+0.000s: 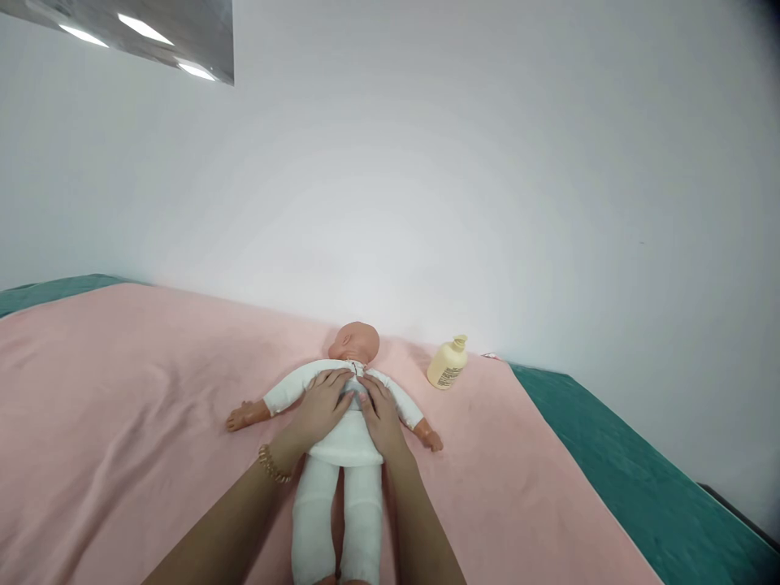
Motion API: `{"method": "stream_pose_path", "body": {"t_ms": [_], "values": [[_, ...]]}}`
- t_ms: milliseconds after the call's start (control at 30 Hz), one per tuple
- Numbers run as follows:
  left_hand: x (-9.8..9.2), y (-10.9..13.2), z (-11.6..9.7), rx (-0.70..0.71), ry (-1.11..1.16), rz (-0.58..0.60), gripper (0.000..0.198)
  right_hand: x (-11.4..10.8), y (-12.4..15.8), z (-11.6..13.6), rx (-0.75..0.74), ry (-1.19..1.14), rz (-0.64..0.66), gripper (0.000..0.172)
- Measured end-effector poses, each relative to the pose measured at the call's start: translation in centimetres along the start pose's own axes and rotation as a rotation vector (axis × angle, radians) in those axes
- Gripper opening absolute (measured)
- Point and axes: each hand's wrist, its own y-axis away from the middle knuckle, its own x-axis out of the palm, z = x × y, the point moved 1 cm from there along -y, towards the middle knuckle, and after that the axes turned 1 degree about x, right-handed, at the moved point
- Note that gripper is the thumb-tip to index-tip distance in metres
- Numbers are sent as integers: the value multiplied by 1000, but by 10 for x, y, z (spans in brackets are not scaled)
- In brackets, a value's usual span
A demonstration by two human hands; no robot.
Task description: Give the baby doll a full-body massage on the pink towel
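Note:
A baby doll (346,439) in white clothing lies face down with its arms spread and its head turned to the left. My left hand (325,406) rests flat on the left of its upper back, fingers stretched towards the neck. On the other side of the back lies my right hand (380,413), likewise flat with fingers extended. A greyish patch of the back shows between my thumbs. Neither hand grips anything. Round my left wrist is a beaded bracelet (273,465).
A pale yellow pump bottle (448,364) stands to the right of the doll's head. Pink cloth (152,390) with creases at the left covers a green surface (639,463). A white wall (426,179) rises behind, with a shiny panel (140,36) at upper left.

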Motion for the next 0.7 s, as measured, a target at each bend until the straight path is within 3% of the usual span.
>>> {"method": "stream_pose_path", "body": {"t_ms": [167,367,600,700], "values": [[1,2,1,7,23,-23,40,-2,0,2,-8,-2,19,49],[2,1,3,10,48,-30,39,-5,-1,10,-3,14,36,45],[1,0,3,-23,77,10,39,-1,-3,2,-2,12,47,44],[-4,1,2,-5,131,-35,38,-5,2,9,15,-6,-58,50]]}}
